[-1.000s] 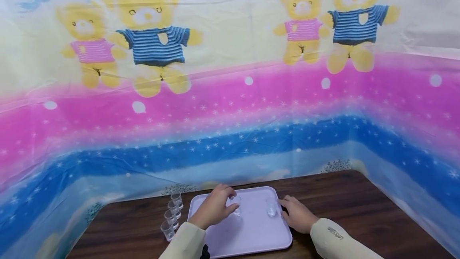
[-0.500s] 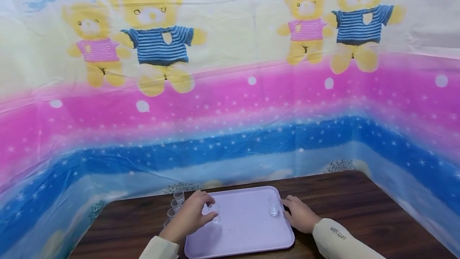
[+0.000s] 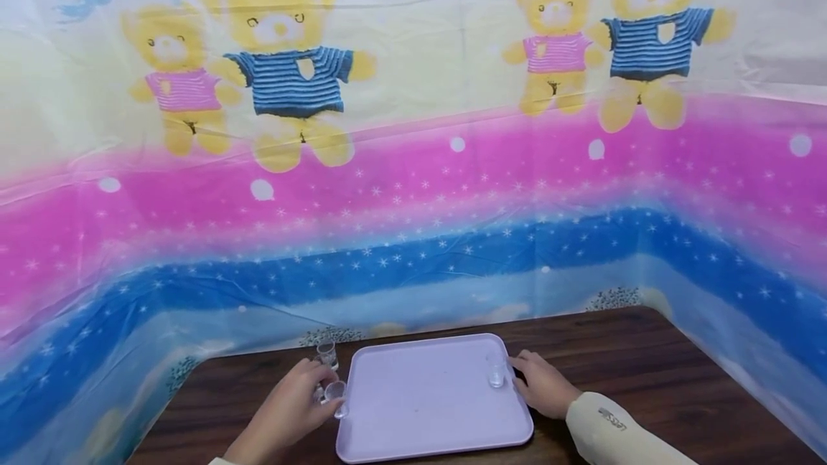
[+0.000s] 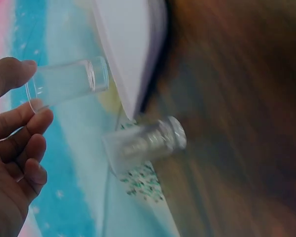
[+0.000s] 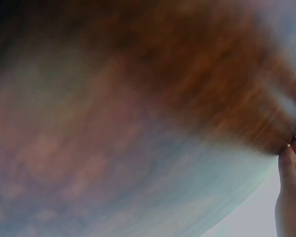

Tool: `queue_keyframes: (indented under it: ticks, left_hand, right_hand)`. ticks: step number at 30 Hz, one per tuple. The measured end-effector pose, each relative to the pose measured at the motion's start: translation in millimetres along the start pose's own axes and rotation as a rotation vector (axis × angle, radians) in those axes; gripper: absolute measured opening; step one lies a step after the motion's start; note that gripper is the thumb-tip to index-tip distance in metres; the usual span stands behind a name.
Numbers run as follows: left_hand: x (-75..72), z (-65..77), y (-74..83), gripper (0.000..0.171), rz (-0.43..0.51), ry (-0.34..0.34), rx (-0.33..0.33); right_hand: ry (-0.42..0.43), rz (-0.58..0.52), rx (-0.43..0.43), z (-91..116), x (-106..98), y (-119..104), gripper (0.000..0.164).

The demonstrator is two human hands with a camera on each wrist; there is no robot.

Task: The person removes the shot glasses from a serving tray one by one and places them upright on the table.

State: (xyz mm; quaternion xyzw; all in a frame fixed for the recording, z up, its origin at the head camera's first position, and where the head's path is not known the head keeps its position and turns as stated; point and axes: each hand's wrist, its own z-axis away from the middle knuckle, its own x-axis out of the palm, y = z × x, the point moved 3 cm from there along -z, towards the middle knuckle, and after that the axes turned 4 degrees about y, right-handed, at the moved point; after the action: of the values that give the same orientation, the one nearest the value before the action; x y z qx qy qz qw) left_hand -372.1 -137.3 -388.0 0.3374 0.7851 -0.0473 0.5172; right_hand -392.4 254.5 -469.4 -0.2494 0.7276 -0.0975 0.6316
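My left hand [image 3: 293, 404] pinches a small clear shot glass [image 3: 336, 397] by its rim, between thumb and fingers. That glass overlaps the tray's left edge in the head view. In the left wrist view the pinched glass [image 4: 66, 81] looks vacant, and a second shot glass [image 4: 148, 143] stands beyond the tray's corner. Another shot glass [image 3: 496, 373] stands near the right rim of the lilac tray [image 3: 426, 400]. My right hand [image 3: 545, 387] rests at that right rim with fairly straight fingers; in the right wrist view, fingertips [image 5: 288, 157] show at the frame's edge.
Left of the tray, a row of shot glasses is mostly hidden behind my left hand; the rear glass [image 3: 327, 354] shows. All of it stands on a dark wooden table [image 3: 620, 364]. A curtain printed with bears [image 3: 413, 235] hangs right behind the table.
My left hand has carried the pinched shot glass leftward from over the tray's middle to its left edge, now covering most of the row. My right hand has stayed at the tray's right rim.
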Motion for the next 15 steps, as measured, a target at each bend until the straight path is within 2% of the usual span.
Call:
queue_keyframes:
  ticks: [8, 15]
  left_hand:
    - [-3.0, 19.1, -20.8, 0.02, 0.042, -0.049, -0.142]
    - [-2.2, 26.3, -31.1, 0.018, -0.005, -0.049, -0.23]
  right_hand:
    - [0.006, 0.0, -0.001, 1, -2, -1, 0.039]
    - [-0.007, -0.001, 0.006, 0, -1, -4, 0.039]
